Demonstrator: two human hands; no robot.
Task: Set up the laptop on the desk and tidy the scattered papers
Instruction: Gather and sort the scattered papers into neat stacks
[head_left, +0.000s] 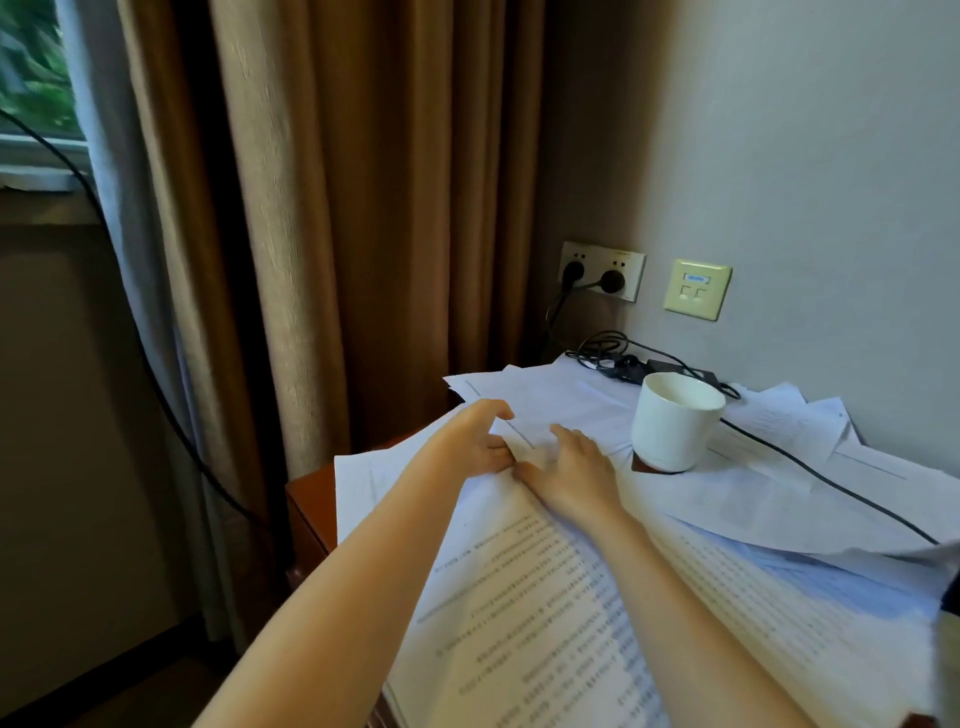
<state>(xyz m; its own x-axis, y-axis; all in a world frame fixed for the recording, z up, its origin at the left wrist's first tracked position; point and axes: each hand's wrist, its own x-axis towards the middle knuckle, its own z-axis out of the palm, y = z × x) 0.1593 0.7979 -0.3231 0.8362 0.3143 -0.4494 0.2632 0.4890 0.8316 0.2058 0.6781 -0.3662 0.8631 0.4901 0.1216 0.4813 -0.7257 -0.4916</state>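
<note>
**Q:** Grip, head view?

**A:** Left hand (480, 441): thumb above and curled fingers below pinch the edge of one of the white printed paper sheets (545, 597). Right hand (571, 475): released, with fingers straight and spread. Its palm presses flat on the same heap, and its thumb is just beside the left hand's fingers.

**Q:** Position of the sheets?

**A:** Loose and overlapping, they cover nearly the whole top of the reddish-brown wooden desk (311, 499). Several overhang its left edge.

**Q:** Other items?

**A:** White ceramic cup (675, 421): upright, near the right hand on its right, with a small reddish-brown coaster (641, 465) showing under its base. Thin black cable (831, 483): runs over the sheets from behind the cup toward the right edge. Black power adapter (675, 366): at the back by the wall, with coiled lead. Silver wall socket plate (602, 270): above the adapter, holding two black plugs. Cream data-port plate (697, 288): just right of the socket. Brown pleated curtain (363, 208): hangs left of the desk. Window (36, 78): far left.
</note>
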